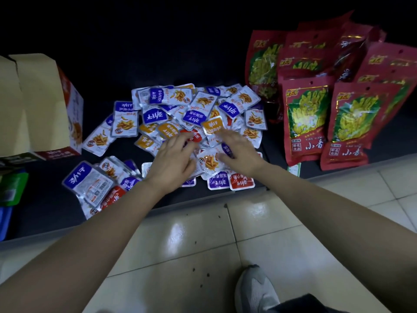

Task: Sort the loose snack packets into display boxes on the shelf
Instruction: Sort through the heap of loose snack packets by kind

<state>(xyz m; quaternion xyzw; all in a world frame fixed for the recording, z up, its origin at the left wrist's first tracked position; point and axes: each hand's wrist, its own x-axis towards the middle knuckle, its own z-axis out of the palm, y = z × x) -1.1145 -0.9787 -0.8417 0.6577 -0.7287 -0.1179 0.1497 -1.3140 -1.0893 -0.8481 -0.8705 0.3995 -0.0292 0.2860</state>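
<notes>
A heap of small silver snack packets (196,114) with purple, orange and red labels lies spread on a dark low shelf (158,64). My left hand (173,158) rests flat on the near part of the heap, fingers spread toward a red-labelled packet (194,134). My right hand (239,152) lies beside it, fingers straight, touching an orange-labelled packet (212,128). Neither hand holds anything. A cardboard display box (42,105) stands at the left of the shelf, its flaps up. A smaller cluster of packets (94,181) lies at the front left.
Large red bags of a yellow snack (306,118) stand in rows at the right of the shelf. Green and blue items (11,188) sit at the far left edge. A glossy tiled floor (203,233) and my grey shoe (255,288) are below the shelf edge.
</notes>
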